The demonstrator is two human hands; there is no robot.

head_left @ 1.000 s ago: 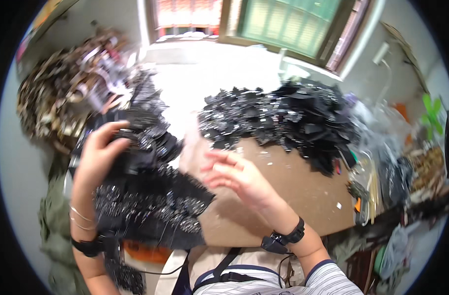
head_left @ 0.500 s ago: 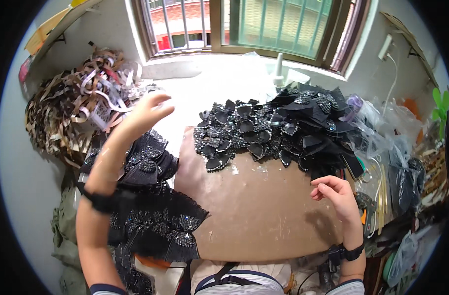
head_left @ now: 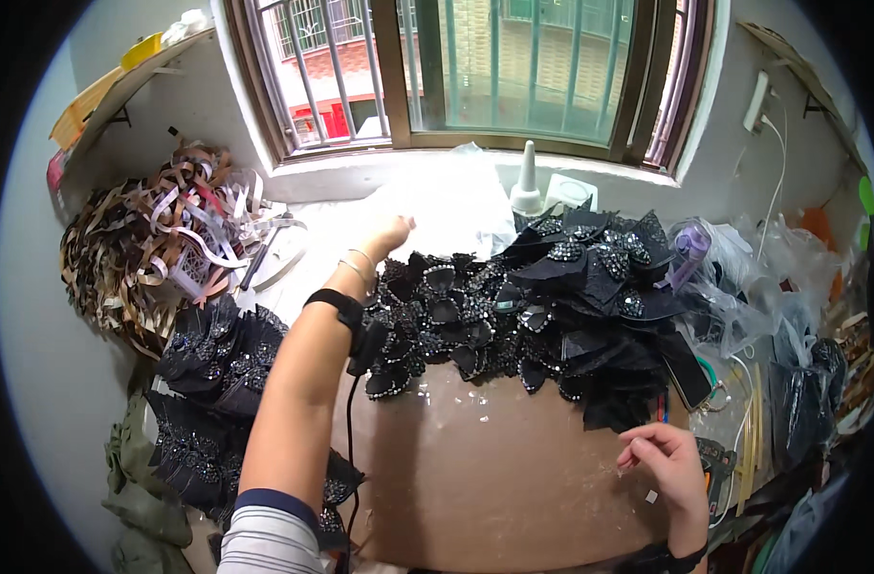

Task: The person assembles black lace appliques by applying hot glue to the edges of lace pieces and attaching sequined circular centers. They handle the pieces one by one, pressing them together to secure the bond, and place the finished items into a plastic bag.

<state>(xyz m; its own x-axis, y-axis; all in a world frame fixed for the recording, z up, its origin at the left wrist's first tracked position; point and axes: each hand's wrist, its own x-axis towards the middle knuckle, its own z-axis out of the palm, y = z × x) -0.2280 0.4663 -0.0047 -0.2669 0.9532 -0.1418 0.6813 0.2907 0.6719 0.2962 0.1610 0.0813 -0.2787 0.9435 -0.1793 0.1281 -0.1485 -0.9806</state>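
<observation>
My left hand reaches across to the bright white sheet below the window. Its fingers look curled in, and glare hides anything they hold. Just below that wrist lies a row of black appliqués edged with shiny beads and stones. Over the front right of the brown work board, my right hand is raised with thumb and fingertips pinched together. Whatever it holds, if anything, is too small to name. A tiny white square shows beside its fingers.
More black beaded pieces lie at the left, below a heap of ribbon strips. A white nozzle bottle stands by the sill. A phone, a purple bottle and plastic bags crowd the right. A black cable hangs from my left wrist.
My left hand has swung right and forward, from above the left-hand pieces to the white sheet. My right hand stays pinched near the board's right side. The head view has shifted.
</observation>
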